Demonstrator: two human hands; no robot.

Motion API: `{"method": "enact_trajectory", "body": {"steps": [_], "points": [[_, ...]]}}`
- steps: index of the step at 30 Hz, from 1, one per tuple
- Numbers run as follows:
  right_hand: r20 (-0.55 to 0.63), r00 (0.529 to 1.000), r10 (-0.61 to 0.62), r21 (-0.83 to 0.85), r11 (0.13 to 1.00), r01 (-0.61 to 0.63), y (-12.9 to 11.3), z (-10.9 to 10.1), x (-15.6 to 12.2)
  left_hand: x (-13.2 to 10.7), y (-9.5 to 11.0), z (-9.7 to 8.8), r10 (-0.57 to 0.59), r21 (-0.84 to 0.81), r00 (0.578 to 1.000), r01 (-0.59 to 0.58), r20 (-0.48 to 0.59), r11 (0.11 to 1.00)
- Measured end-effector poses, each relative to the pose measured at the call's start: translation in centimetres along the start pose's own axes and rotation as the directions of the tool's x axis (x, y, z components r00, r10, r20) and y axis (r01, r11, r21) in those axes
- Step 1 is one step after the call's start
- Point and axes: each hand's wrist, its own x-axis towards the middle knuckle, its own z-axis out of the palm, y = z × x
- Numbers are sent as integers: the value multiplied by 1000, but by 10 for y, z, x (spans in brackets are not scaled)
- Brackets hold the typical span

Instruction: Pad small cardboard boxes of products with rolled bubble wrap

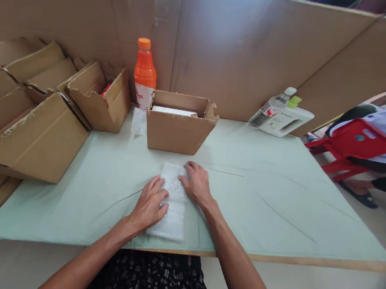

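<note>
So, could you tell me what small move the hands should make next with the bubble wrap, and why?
Probably fold the near end of the bubble wrap up and over. Both the left hand and the right hand press flat on its far part, the strip lies lengthwise toward the table edge, and its near end lies loose. What is under the wrap cannot be seen.

The bubble wrap sheet point(172, 202) is a translucent white rectangular strip, lying flat on the pale green table cover point(269, 203). Its long axis runs from the near table edge toward the open cardboard box point(178, 123), ending short of that box. The near end lies just inside the table edge. Both of the person's hands rest on it, partly covering its middle and far portion.
</note>
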Motion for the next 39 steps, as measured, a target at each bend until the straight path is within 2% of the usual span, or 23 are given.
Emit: {"method": "enact_trajectory", "body": {"steps": [1, 3, 6, 8, 10, 11, 13, 16, 18, 20, 23, 25, 27, 29, 30, 33, 36, 37, 39], "points": [[14, 1000, -24, -4, 1000, 24, -1, 1, 3, -1, 5, -6, -5, -8, 1000, 6, 18, 1000], [7, 998, -58, 8, 998, 57, -2, 1, 5, -12, 18, -31, 11, -111, 996, -1, 88, 994], [-38, 997, -60, 20, 998, 61, -4, -1, 7, -43, 45, -87, 115, -381, 960, -9, 256, 924], [-71, 996, -52, 28, 998, 54, -8, -2, 16, -60, 62, -118, 222, -475, 933, -64, 284, 877], [-88, 995, -50, 35, 998, 53, -14, 0, 30, -68, 70, -128, 288, -479, 921, -134, 264, 868], [-91, 995, -51, 38, 998, 54, -17, 1, 38, -69, 70, -124, 292, -458, 923, -152, 251, 876], [-93, 994, -49, 44, 998, 53, -23, 4, 48, -68, 61, -102, 245, -409, 940, -133, 237, 903], [-121, 992, -25, 53, 998, 31, -23, -1, 40, -71, 41, -65, 135, -384, 964, -38, 229, 923], [-120, 992, -29, 143, 989, 46, -18, -14, 13, -75, 30, -52, 75, -416, 969, 31, 235, 909], [-32, 997, -70, 364, 928, 77, -15, -32, -26, -77, 25, -50, 24, -460, 970, 94, 244, 883], [162, 976, -145, 720, 694, -17, -22, -52, -89, -69, 20, -51, -21, -482, 977, 122, 210, 868], [217, 972, -85, 779, 615, -120, -32, -49, -117, -56, 15, -45, -16, -441, 992, 72, 129, 894], [203, 977, 70, 743, 639, -200, -42, -36, -128, -41, 8, -32, -7, -376, 999, 19, 31, 926], [129, 968, 215, 674, 697, -245, -48, -18, -123, -29, -1, -18, -25, -324, 999, 8, -48, 946], [81, 965, 249, 637, 732, -243, -48, -9, -118, -24, -6, -12, -43, -314, 997, 19, -71, 949], [-59, 973, 223, 488, 857, -167, -47, 8, -98, -23, -14, -7, -68, -257, 983, 23, -169, 966], [-120, 982, 143, 335, 937, -95, -44, 17, -86, -40, -13, -15, 19, -125, 950, -61, -312, 990], [-131, 984, 123, 293, 953, -80, -43, 18, -84, -48, -11, -19, 69, -82, 944, -100, -323, 992], [-163, 981, 106, 223, 972, -68, -41, 15, -87, -61, -7, -23, 153, -34, 953, -167, -263, 985]]}}
